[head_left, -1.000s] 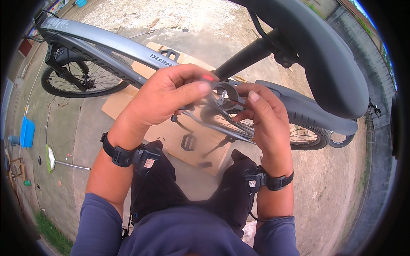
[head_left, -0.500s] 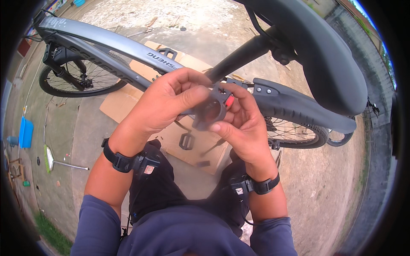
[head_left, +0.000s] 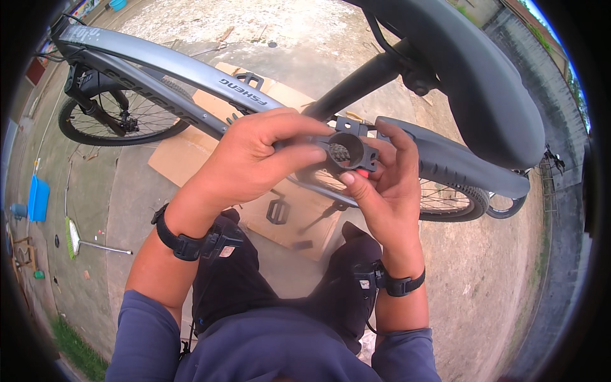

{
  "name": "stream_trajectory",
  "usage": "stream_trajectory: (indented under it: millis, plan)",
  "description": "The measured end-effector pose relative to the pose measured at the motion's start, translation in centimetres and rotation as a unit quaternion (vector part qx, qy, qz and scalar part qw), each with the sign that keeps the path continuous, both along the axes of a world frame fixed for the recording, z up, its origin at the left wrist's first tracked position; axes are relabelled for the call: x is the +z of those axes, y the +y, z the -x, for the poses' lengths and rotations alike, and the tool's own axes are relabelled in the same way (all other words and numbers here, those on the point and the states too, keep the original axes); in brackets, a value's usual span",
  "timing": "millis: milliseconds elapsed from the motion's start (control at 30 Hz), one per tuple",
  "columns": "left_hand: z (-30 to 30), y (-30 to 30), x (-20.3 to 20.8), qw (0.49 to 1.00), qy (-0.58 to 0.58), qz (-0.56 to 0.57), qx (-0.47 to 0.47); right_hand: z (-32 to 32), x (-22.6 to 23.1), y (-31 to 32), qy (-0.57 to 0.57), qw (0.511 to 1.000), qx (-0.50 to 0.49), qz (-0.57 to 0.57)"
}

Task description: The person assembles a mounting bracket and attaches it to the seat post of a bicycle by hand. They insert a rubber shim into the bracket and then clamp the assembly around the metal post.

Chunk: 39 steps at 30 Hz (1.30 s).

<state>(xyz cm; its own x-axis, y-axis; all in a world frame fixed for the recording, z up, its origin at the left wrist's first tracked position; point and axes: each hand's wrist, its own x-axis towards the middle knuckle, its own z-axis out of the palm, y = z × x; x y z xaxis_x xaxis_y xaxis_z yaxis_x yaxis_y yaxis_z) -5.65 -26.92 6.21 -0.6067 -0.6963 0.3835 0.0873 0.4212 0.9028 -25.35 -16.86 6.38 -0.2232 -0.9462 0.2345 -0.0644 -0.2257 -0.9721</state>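
A black ring-shaped clamp (head_left: 370, 157) with a small red part on its underside is held up between my two hands, above the bicycle's rear end. My left hand (head_left: 258, 153) pinches its left side between thumb and forefinger. On the other side, my right hand (head_left: 393, 191) grips the clamp with the thumb below, by the red part, and the fingers behind. Through the ring's round opening the rear sprockets show. Just beyond stand the black seat post (head_left: 356, 83) and saddle (head_left: 474, 83) of the grey bicycle frame (head_left: 165, 60).
Flattened cardboard (head_left: 175, 156) lies under the bicycle, below a pedal (head_left: 276, 211). A black rear mudguard (head_left: 458, 153) covers the rear wheel (head_left: 445, 197). To the left are a blue basin (head_left: 39, 198) and a green-bristled broom (head_left: 73, 239). A grey wall (head_left: 541, 89) runs along the right.
Both hands have shifted slightly to the right with the clamp. It has turned, so its round opening now faces me and the red part sits lower.
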Motion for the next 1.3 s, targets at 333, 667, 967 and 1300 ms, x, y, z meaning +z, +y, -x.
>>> stream_trajectory:
  millis: [333,667,967,1300]
  plan:
    - [2.9,-1.9,0.7,0.993,-0.018,-0.048,0.103,2.5,0.4,-1.9,-0.028,0.993,-0.106,0.031]
    - [4.2,-2.1,0.7,0.992,-0.033,-0.013,0.119,2.4,1.2,-3.6,-0.026,0.998,-0.049,0.019]
    - [5.1,-0.6,-1.2,0.983,-0.011,-0.017,0.184,2.4,2.0,-4.3,-0.128,0.99,-0.031,-0.053]
    - [7.8,2.0,0.0,0.952,0.113,-0.284,0.035,2.1,1.3,-3.8,0.042,0.995,-0.086,0.02]
